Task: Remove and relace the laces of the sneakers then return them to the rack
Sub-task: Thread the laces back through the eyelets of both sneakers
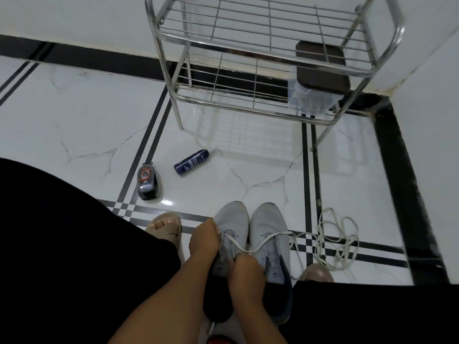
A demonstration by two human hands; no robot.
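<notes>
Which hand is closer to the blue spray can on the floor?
Left. The left hand sits at the left sneaker's toe side, below the blue spray can. The right hand is lower, farther away.

Head view, steeply downward (close)

A dark blue spray can lay on its side on the white marble-look floor, which was crossed by black inlay stripes. Just left of the can and a little nearer the camera stood a black shoe-polish bottle with a red-and-white label. Far beyond the can to the right sat a dark brown block with a crumpled clear plastic bag hanging below it. Nearer than the can, a foot in a beige sandal rested on the floor.
</notes>
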